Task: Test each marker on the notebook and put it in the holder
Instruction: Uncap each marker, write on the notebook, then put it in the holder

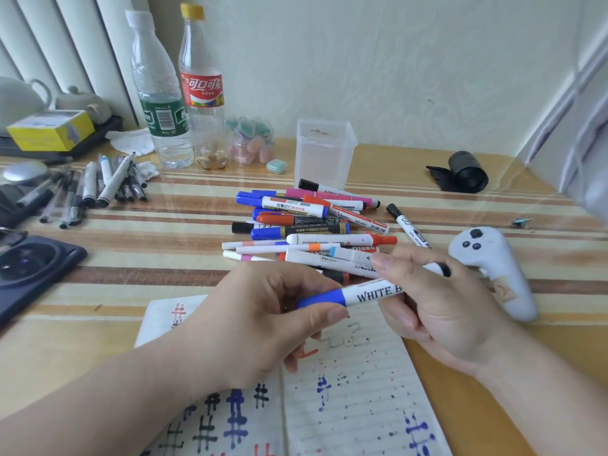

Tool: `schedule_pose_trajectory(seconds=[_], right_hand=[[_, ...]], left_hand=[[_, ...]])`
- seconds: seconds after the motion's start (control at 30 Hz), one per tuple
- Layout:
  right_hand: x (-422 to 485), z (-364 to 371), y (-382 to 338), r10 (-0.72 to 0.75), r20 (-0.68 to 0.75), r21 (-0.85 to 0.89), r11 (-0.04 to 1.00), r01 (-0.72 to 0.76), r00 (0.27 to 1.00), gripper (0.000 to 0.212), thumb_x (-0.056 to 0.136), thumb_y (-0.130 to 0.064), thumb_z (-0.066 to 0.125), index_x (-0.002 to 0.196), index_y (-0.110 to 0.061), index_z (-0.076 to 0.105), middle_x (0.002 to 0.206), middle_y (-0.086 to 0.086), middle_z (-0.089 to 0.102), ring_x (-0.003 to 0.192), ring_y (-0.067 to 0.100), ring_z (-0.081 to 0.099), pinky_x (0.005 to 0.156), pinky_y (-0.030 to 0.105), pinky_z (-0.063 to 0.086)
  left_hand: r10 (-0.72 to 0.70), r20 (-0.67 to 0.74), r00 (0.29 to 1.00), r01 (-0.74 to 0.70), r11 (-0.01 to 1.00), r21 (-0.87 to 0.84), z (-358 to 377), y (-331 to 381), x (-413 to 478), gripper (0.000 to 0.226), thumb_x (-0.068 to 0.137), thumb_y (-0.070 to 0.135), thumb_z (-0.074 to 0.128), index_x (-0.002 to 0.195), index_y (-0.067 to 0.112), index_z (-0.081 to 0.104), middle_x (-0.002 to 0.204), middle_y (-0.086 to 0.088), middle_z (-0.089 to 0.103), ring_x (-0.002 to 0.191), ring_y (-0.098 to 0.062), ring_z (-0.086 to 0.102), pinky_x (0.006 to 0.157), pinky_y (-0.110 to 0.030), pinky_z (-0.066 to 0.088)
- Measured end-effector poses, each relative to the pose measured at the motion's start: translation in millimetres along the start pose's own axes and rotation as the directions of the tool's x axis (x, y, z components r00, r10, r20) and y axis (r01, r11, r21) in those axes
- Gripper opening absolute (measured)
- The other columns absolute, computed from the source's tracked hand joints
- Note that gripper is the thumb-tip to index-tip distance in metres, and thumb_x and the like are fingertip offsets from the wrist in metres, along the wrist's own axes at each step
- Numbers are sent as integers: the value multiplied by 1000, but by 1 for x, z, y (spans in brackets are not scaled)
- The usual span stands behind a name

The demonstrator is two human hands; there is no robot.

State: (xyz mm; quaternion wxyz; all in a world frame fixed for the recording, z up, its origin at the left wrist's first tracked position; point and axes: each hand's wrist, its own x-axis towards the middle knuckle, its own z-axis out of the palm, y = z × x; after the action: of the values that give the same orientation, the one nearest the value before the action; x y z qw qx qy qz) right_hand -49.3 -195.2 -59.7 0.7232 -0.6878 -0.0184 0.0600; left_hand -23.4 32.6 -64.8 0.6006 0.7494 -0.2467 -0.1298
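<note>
Blue-capped marker (348,296) over notebook (355,390) at table's (131,268) near edge: my left hand (260,320) pinches cap (320,299), right hand (437,311) wraps barrel (375,292). I'd pull straight apart, no twisting. Holder (324,153) stands at far edge.

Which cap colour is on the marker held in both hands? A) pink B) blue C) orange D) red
B: the left hand pinches a blue cap on the marker, while the right hand holds its white barrel.

Pale textured wall (378,54); striped tabletop (164,258); white radiator (65,37) left.
</note>
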Motion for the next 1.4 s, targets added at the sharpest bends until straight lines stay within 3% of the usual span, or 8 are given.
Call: schedule_pose_trajectory(seconds=[0.2, 0.4, 0.57, 0.67, 0.83, 1.13, 1.3, 1.4], right_hand=[[0, 13, 4, -187, 44, 26, 982, 186, 981, 61, 76, -62, 77, 98, -6, 66, 70, 15, 56, 54, 28, 49, 46, 26, 36], [0, 20, 9, -273, -49, -112, 957, 266, 961, 47, 67, -61, 84, 81, -16, 77, 62, 10, 62, 56, 23, 55, 51, 29, 44], [-3, 30, 13, -252, 48, -262, 930, 256, 966, 27, 68, -47, 86, 83, -25, 82, 82, 7, 76, 72, 25, 66, 64, 38, 53], [-6, 30, 8, -314, 50, -378, 873, 309, 948, 26, 72, -41, 83, 94, -29, 79, 91, -1, 74, 78, 14, 61, 64, 29, 45], [-11, 23, 7, -446, -44, -210, 879, 428, 894, 54, 79, -30, 81, 127, -12, 63, 102, 17, 73, 90, 40, 65, 71, 64, 50], [-5, 39, 16, -781, -14, -458, 560, 690, 625, 60, 87, -7, 74, 140, -30, 56, 106, -7, 74, 82, 24, 73, 62, 40, 58], [4, 41, 7, -701, -67, -413, 667, 620, 710, 57, 82, -4, 76, 130, -33, 65, 93, 0, 75, 76, 28, 71, 66, 46, 59], [13, 32, -21, -708, -96, -454, 657, 602, 700, 52, 83, -3, 79, 125, -31, 67, 87, 3, 75, 72, 28, 70, 70, 43, 59]], left_hand=[[3, -176, 984, -68, 928, -365, -4, 5, 9, 19, 76, 31, 87, 84, 18, 76, 64, -2, 62, 52, -13, 51, 58, -16, 43], [-31, -88, 996, -35, 748, -663, 0, 1, 15, 19, 74, 12, 82, 89, 1, 77, 80, -18, 62, 64, -18, 58, 72, -28, 56], [103, -69, 992, -120, 938, -326, 6, -6, 12, 26, 83, 32, 79, 90, 7, 77, 87, -20, 71, 83, -37, 68, 81, -47, 57], [147, -119, 982, -166, 971, -172, 8, -6, 10, 24, 81, 37, 81, 87, 14, 78, 88, -17, 66, 85, -38, 65, 80, -53, 52], [181, -162, 970, -189, 982, -32, 8, -8, 8, 32, 79, 51, 77, 89, 20, 75, 78, 2, 63, 67, -28, 56, 65, -49, 53], [137, -182, 974, -123, 989, 88, 6, -5, 3, 23, 76, 37, 86, 86, 27, 69, 60, 10, 60, 53, -11, 56, 56, -31, 48], [104, -216, 971, -118, 992, -53, 4, -1, 3, 38, 69, 37, 91, 93, 31, 62, 67, -4, 69, 62, -33, 67, 63, -55, 55], [189, -305, 934, -194, 981, 14, 2, 2, -1, 48, 69, 54, 85, 104, 36, 56, 86, 3, 67, 73, -28, 66, 70, -56, 55]])
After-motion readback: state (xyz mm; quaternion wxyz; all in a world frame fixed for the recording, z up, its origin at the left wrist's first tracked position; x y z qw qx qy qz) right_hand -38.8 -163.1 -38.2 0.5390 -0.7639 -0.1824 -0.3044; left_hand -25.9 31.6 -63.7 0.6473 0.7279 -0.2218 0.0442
